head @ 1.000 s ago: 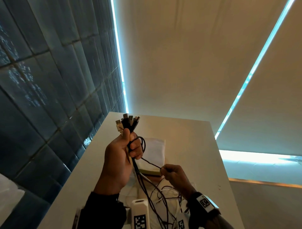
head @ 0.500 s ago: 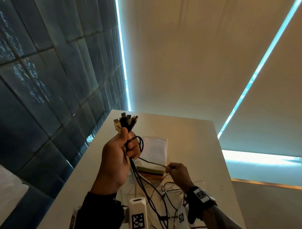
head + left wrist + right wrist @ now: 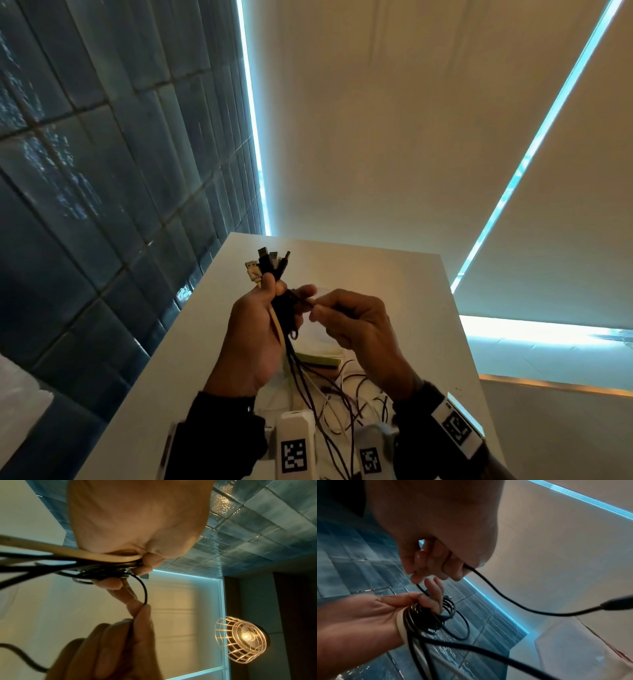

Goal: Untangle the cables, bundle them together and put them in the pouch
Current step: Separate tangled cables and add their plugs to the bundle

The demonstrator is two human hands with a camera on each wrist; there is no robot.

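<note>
My left hand grips a bundle of cables, black ones and one beige, with the USB plugs sticking up above the fist. A black cable is looped around the bundle just under the thumb. My right hand is raised beside the left and pinches a thin black cable between thumb and fingers, close to the bundle. That cable's plug end trails away to the right. The loose cable tails hang down onto the table. A white pouch lies on the table behind my hands, mostly hidden.
The white table is narrow, with a blue tiled wall along its left edge and a drop on the right. A lit wire-cage lamp shows in the left wrist view.
My right hand has risen from low over the table to beside the left fist, bringing the thin black cable up to the bundle. The left hand stays gripping the bundle.
</note>
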